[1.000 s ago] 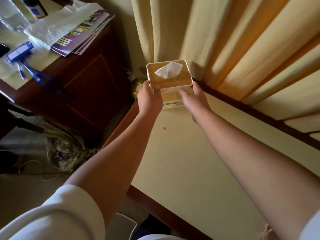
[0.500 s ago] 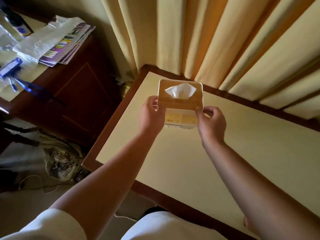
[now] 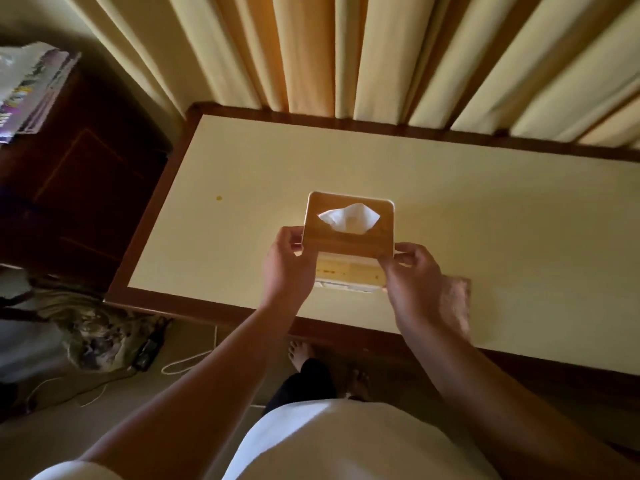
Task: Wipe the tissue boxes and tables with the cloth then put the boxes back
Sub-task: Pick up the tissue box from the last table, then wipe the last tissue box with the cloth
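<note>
A tissue box (image 3: pixel 349 242) with a wooden lid and a white tissue poking out is held between both hands above the cream table (image 3: pixel 242 174). My left hand (image 3: pixel 287 268) grips its left near corner. My right hand (image 3: pixel 410 275) pinches the right near corner. Whether the box touches the tabletop I cannot tell. A pinkish cloth (image 3: pixel 455 303) lies flat on the table just right of my right wrist, partly hidden by it.
Yellow curtains (image 3: pixel 381 53) hang along the table's far edge. A dark wooden cabinet (image 3: pixel 79 188) with papers (image 3: pixel 27 91) on top stands to the left. A crumpled bag (image 3: pixel 97 334) and cords lie on the floor by the table's left corner. My bare feet (image 3: pixel 301 353) are under the near edge.
Both hands have brought the tissue box from the far left corner toward the middle of the table and closer to me. The view has shifted right, revealing the cloth.
</note>
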